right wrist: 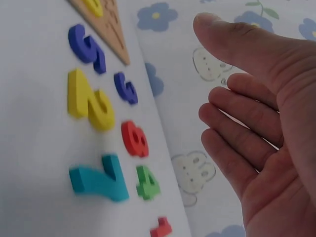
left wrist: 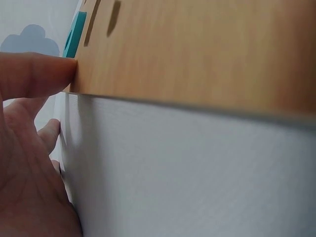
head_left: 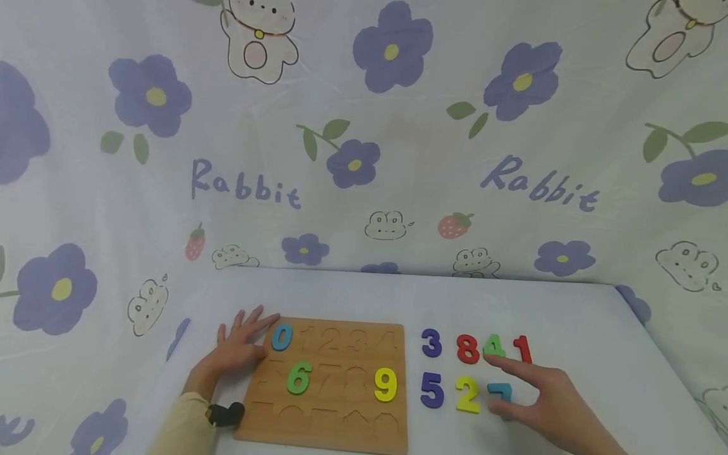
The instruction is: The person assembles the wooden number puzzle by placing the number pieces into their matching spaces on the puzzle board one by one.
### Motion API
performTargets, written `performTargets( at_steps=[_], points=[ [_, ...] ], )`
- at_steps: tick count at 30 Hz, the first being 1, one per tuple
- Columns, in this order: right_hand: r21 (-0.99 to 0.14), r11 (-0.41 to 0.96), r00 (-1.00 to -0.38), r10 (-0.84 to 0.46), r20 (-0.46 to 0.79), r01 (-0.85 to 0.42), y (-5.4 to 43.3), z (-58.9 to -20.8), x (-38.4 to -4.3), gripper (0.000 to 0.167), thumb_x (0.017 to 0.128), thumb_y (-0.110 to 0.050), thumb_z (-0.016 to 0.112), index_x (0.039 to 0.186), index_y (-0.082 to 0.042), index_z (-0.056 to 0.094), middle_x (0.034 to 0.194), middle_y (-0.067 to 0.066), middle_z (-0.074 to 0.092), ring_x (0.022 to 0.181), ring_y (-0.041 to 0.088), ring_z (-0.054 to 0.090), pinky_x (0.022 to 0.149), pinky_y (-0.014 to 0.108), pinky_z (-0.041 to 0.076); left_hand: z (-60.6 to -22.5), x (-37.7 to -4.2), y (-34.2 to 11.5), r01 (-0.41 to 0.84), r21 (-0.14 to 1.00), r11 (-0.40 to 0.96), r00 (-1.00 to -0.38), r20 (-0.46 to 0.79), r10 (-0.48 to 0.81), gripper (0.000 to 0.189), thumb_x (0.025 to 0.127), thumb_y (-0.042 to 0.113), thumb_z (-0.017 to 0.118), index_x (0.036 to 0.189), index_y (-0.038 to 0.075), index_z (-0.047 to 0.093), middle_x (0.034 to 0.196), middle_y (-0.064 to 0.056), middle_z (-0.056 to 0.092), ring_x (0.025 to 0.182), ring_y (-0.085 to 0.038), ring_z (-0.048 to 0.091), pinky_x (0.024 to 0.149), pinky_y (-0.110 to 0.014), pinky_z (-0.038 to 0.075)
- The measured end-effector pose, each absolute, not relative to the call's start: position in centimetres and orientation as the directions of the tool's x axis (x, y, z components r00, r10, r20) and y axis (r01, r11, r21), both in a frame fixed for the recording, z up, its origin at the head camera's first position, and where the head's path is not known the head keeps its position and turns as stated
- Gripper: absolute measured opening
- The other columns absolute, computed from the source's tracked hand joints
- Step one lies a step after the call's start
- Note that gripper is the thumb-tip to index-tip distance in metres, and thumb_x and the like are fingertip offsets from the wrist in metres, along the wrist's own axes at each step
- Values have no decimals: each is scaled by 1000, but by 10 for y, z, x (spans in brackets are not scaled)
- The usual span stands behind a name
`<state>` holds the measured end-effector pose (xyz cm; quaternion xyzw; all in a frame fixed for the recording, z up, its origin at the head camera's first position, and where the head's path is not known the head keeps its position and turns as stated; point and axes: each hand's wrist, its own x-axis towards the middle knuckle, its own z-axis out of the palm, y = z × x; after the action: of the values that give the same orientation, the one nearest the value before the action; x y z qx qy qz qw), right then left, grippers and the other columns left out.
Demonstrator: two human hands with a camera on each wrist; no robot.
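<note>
You have three on board [head_left: 273, 414]: blue 0 [head_left: 275, 339], green 6 [head_left: 292, 379], yellow 9 [head_left: 392, 382]. Seven remain, loose beside it: purple 3 [head_left: 435, 343], red 8 [head_left: 468, 349], green 4 [head_left: 496, 346], red 1 [head_left: 524, 349], purple 5 [head_left: 435, 392], yellow 2 [head_left: 469, 396], blue 7 [head_left: 503, 390]. Your left hand [head_left: 241, 346], fingers extended, touches edge; right hand [head_left: 548, 399] wide, empty, near 7.

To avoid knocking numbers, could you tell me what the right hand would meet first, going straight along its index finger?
Probably the red 8, though depth is unclear and the right hand may pass above it.
</note>
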<state>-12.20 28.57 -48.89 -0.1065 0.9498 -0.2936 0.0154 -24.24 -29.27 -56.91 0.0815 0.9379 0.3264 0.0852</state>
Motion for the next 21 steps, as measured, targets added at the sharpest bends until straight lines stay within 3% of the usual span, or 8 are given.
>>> performTargets(
  at_steps=[21],
  points=[
    [-503, 860, -990, -132, -59, -84, 347, -495, -113, 83, 83, -49, 94, 153, -14, 65, 149, 14, 71, 137, 47, 65, 103, 68, 59, -559, -241, -286, 38, 594, 803, -967, -182, 181, 80, 86, 14, 68, 165, 20, 51, 182, -24, 17, 166, -60, -9, 122, -83, -19]
  ],
)
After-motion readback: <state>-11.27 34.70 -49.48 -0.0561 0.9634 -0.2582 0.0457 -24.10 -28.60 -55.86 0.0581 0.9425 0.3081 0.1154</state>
